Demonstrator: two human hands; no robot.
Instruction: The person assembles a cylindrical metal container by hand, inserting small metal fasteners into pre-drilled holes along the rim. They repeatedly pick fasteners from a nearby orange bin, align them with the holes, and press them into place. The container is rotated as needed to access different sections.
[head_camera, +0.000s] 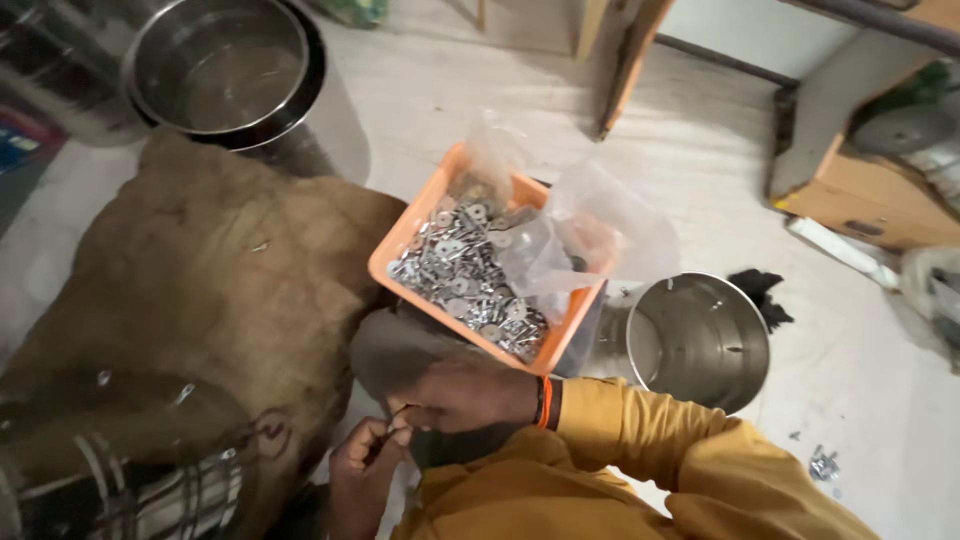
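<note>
Both hands meet low in the frame, just below the orange tray (400, 250). The right hand (465, 395), in a mustard sleeve (620, 420) with an orange band at the wrist, rests across a dark round object (390, 345) and pinches something small at its fingertips. The left hand (362, 470) comes up from below, its fingers curled and closed on the same small piece; what that piece is cannot be told. The tray sits tilted just above the hands, filled with shiny metal washers and screws (455, 265) and a crumpled clear plastic bag (545, 250). Brown burlap (210, 270) covers the floor to the left. 1 steel pot (700, 340) stands right of the tray, another (220, 65) at upper left.
</note>
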